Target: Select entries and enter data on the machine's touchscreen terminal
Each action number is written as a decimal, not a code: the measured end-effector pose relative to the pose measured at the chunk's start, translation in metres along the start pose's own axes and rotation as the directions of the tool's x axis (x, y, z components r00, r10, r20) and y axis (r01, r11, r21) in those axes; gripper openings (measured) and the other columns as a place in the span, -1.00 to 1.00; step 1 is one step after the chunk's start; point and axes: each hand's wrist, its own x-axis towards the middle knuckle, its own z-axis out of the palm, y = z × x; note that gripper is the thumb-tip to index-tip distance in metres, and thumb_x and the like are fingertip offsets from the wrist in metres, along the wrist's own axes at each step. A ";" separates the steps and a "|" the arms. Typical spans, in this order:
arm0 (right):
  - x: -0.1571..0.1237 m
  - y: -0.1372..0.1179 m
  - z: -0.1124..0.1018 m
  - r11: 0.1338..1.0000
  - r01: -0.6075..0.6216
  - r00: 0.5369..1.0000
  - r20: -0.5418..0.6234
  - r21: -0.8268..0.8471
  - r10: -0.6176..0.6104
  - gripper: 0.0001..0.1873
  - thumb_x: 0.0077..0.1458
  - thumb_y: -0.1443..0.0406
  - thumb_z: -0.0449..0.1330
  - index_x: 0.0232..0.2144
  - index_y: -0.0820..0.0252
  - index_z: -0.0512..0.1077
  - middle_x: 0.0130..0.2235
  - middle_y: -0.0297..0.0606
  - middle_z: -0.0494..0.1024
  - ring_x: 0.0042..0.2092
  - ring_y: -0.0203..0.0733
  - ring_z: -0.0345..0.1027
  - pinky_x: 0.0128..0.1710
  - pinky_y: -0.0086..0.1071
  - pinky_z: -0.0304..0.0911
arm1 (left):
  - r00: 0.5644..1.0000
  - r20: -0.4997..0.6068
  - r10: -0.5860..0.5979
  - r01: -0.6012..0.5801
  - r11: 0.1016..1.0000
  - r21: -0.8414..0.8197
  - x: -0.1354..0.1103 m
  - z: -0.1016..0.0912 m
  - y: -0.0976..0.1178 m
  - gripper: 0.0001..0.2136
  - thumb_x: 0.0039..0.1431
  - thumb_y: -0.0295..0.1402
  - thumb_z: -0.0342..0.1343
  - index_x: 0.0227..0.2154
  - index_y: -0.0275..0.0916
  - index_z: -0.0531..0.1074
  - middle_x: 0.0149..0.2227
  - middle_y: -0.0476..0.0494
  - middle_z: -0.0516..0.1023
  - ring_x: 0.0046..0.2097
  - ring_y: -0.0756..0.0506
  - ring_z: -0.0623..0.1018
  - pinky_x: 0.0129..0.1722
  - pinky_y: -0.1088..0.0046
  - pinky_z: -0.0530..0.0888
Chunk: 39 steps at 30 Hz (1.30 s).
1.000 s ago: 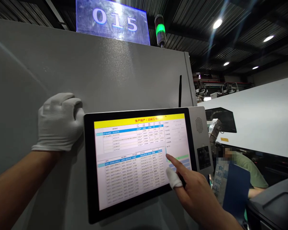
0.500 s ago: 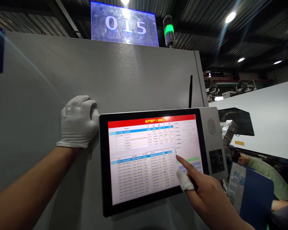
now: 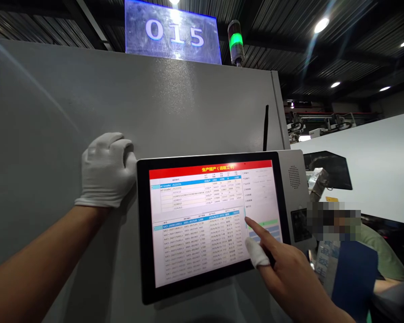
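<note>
A touchscreen terminal is mounted at a tilt on a grey cabinet, showing two tables of rows under a red banner. My right hand is in front of it, index finger stretched to the right edge of the lower table; whether the tip touches the glass I cannot tell. A white finger cot covers its thumb, the other fingers curl under, and it holds nothing visible. My left hand, in a white glove, is closed against the cabinet beside the terminal's upper left corner. Its palm side is hidden.
The grey cabinet carries a lit "015" sign and a signal lamp glowing green. A black antenna rises above the terminal. At lower right are a blue folder and a co-worker in a green top.
The whole view has shifted slightly, so things sit a little further left. Both hands keep their places relative to the terminal, and the tables look the same.
</note>
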 end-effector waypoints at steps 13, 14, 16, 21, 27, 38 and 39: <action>0.000 -0.001 0.000 1.000 0.012 0.999 -0.032 -0.019 -0.012 -0.41 0.31 0.25 -0.06 0.36 0.01 0.09 -0.43 -0.37 0.58 -0.44 -0.08 0.53 -0.50 -0.26 0.37 | 1.000 -0.011 0.006 -0.006 1.000 0.013 0.000 0.001 -0.002 -0.82 0.25 -0.35 -0.01 -0.18 -0.20 0.46 0.05 -0.18 0.49 0.14 -0.27 0.45 0.10 0.18 0.37; 0.000 -0.001 0.000 1.000 0.016 0.999 -0.036 -0.021 -0.017 -0.41 0.31 0.25 -0.06 0.36 0.02 0.09 -0.44 -0.37 0.58 -0.45 -0.08 0.53 -0.50 -0.26 0.37 | 1.000 -0.013 0.007 -0.007 1.000 0.017 0.000 0.001 -0.002 -0.82 0.26 -0.34 -0.01 -0.18 -0.20 0.46 0.05 -0.18 0.49 0.14 -0.27 0.45 0.10 0.18 0.37; 0.000 0.000 0.000 1.000 0.017 0.999 -0.037 -0.021 -0.018 -0.42 0.31 0.24 -0.06 0.36 0.03 0.10 -0.44 -0.35 0.58 -0.44 -0.08 0.53 -0.51 -0.27 0.37 | 1.000 -0.011 0.013 -0.012 0.999 0.030 0.000 0.001 -0.002 -0.83 0.27 -0.34 -0.01 -0.18 -0.20 0.46 0.05 -0.18 0.49 0.14 -0.26 0.45 0.10 0.20 0.37; -0.001 0.000 0.000 1.000 0.013 1.000 -0.028 -0.015 -0.013 -0.42 0.32 0.25 -0.06 0.36 0.01 0.08 -0.42 -0.35 0.60 -0.44 -0.08 0.54 -0.50 -0.26 0.38 | 1.000 -0.009 0.020 -0.020 0.999 0.037 0.000 0.002 -0.003 -0.83 0.27 -0.33 -0.01 -0.18 -0.21 0.45 0.05 -0.19 0.49 0.14 -0.26 0.45 0.12 0.20 0.36; -0.001 0.003 0.001 1.000 0.021 1.000 0.016 -0.019 -0.021 -0.39 0.33 0.26 -0.05 0.39 -0.03 0.01 -0.37 -0.37 0.62 -0.39 -0.10 0.56 -0.45 -0.27 0.40 | 1.000 -0.015 0.020 -0.020 0.999 0.047 -0.001 0.003 -0.003 -0.83 0.28 -0.32 -0.02 -0.19 -0.19 0.44 0.05 -0.18 0.49 0.14 -0.27 0.45 0.11 0.21 0.36; 0.000 0.002 0.000 0.999 0.024 1.000 -0.012 -0.025 -0.025 -0.41 0.33 0.26 -0.06 0.37 0.03 0.06 -0.40 -0.38 0.61 -0.43 -0.11 0.54 -0.48 -0.29 0.37 | 1.000 -0.017 0.005 -0.004 0.999 0.033 -0.002 0.003 -0.004 -0.82 0.29 -0.30 -0.04 -0.17 -0.17 0.43 0.07 -0.17 0.46 0.15 -0.26 0.42 0.14 0.21 0.33; 0.000 0.001 0.000 0.999 0.023 1.000 -0.013 -0.027 -0.023 -0.42 0.33 0.26 -0.06 0.37 0.05 0.06 -0.40 -0.36 0.61 -0.43 -0.11 0.54 -0.48 -0.29 0.37 | 1.000 -0.016 0.005 -0.005 0.999 0.033 -0.001 0.002 -0.003 -0.82 0.29 -0.30 -0.04 -0.17 -0.17 0.43 0.08 -0.17 0.46 0.15 -0.26 0.42 0.13 0.21 0.33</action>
